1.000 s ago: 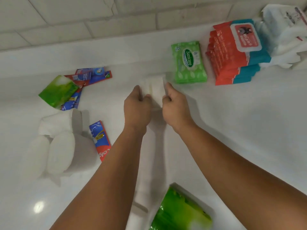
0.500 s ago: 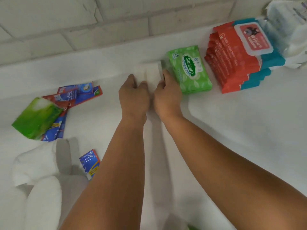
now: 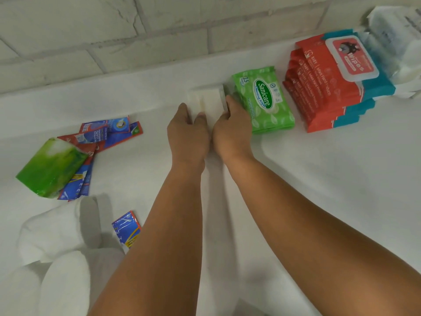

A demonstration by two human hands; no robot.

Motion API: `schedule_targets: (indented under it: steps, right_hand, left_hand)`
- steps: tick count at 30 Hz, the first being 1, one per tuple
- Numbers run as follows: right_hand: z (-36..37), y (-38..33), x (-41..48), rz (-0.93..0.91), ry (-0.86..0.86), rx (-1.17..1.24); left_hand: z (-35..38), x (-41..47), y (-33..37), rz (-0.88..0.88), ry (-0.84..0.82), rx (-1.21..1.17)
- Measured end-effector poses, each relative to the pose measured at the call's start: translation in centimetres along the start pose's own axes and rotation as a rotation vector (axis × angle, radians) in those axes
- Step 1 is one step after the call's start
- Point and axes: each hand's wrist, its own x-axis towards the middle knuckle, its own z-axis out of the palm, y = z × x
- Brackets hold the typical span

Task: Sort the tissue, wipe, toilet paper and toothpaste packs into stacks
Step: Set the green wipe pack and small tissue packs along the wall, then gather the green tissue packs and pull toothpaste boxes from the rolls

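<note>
My left hand (image 3: 188,131) and my right hand (image 3: 232,131) both grip a small white tissue pack (image 3: 208,101) that rests on the white counter, right beside the green Sanicare wipe pack (image 3: 262,99). A stack of red and teal baby wipe packs (image 3: 330,87) stands further right, with white packs (image 3: 398,49) behind it. At the left lie a green tissue pack (image 3: 51,167) on top of several toothpaste sachets (image 3: 107,133). One more toothpaste sachet (image 3: 127,228) lies by the white toilet paper rolls (image 3: 54,233) at the lower left.
A white brick wall (image 3: 159,30) runs along the back of the counter (image 3: 319,190). A raised white ledge (image 3: 114,94) lies between wall and counter. My forearms cross the middle of the view.
Both hands have carried the white tissue pack away from me and to the right, until it sits against the green Sanicare pack. The view has shifted with them.
</note>
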Motion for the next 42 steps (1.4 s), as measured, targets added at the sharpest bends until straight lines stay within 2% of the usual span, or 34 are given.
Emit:
schedule_targets:
  steps: [16,21,33,36,42]
  right_hand:
    - [-1.4,-1.8,-0.6,0.106,-0.090,0.022]
    - [-2.2,-2.3,-1.5,0.033,-0.116,0.019]
    - [-6.9,-3.7,-4.5,-0.152,-0.125,0.025]
    - [-8.9,-4.2,-6.2,-0.148,-0.172,0.109]
    - [-13.5,-4.3,-10.8,-0.175,-0.312,0.082]
  left_hand:
    - [-0.3,-0.5,1.3,-0.095,-0.011,0.028]
    - [-0.5,-0.8,1.0,-0.115,0.008,0.095]
    - [-2.0,-6.6,3.8,0.038,0.017,0.163]
    - [-2.7,-9.2,4.1,0.105,0.024,0.227]
    - [-5.0,-15.7,4.5,0.154,0.077,0.244]
